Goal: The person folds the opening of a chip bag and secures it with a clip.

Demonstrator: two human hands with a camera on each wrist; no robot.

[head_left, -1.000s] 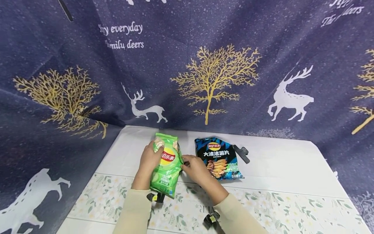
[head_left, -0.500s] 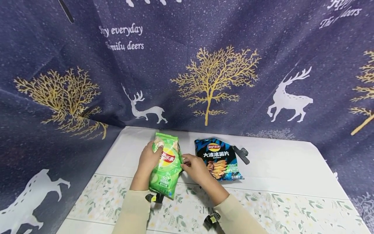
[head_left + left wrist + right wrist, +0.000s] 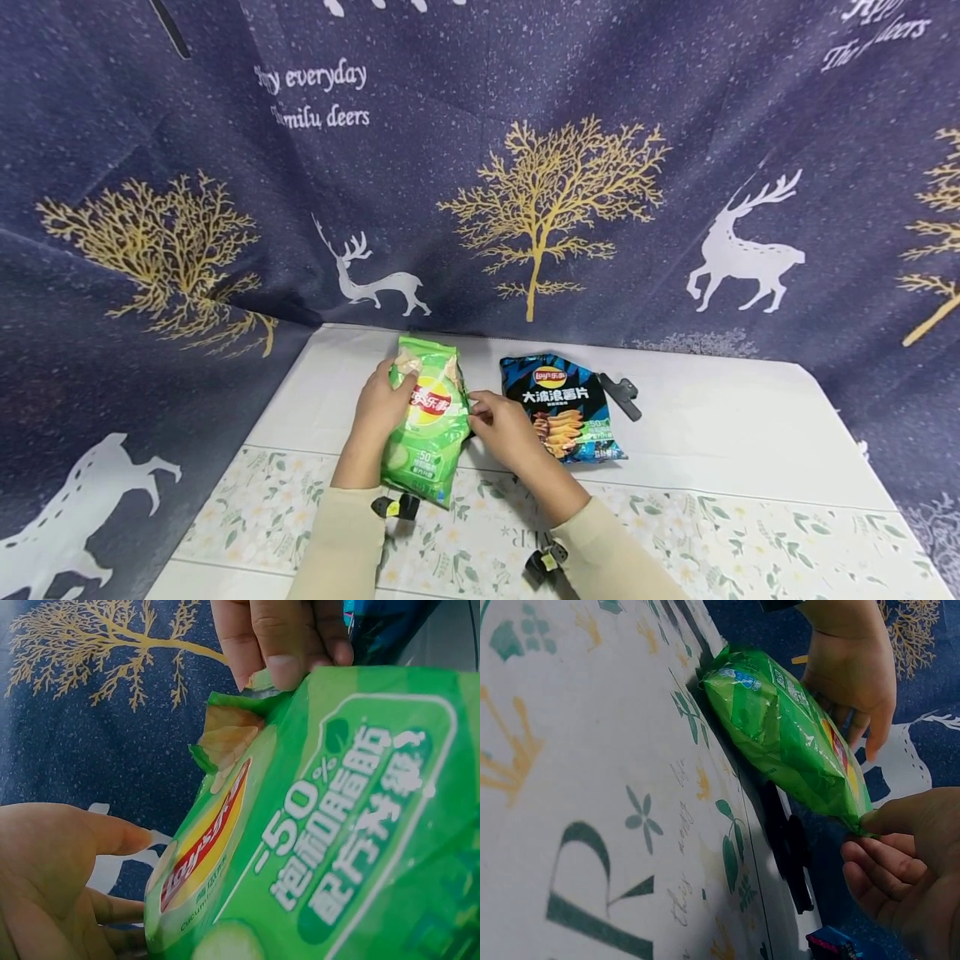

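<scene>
A green Lay's chip bag [image 3: 427, 425] stands tilted back at the left of the table. My left hand [image 3: 382, 400] holds it by its left side, thumb on the front and fingers behind. With thumb and fingertips, my right hand [image 3: 498, 425] pinches the bag's right edge; the right wrist view shows this hand [image 3: 915, 862] gripping a bit of green film. A long black clip [image 3: 787, 847] lies on the table beside the bag, mostly hidden in the head view. Close to the right hand lies a black-and-blue Lay's chip bag [image 3: 555, 408].
Another black clip [image 3: 621, 394] is at the upper right corner of the blue bag. A white table [image 3: 720, 425] with a flower-printed strip carries everything. Behind it hangs a dark blue curtain [image 3: 480, 250] with deer and trees, close to the table's far edge.
The green bag has shifted slightly, its top a little higher. My right fingers have moved slightly to the right with its edge. The blue bag and its clip have not moved.
</scene>
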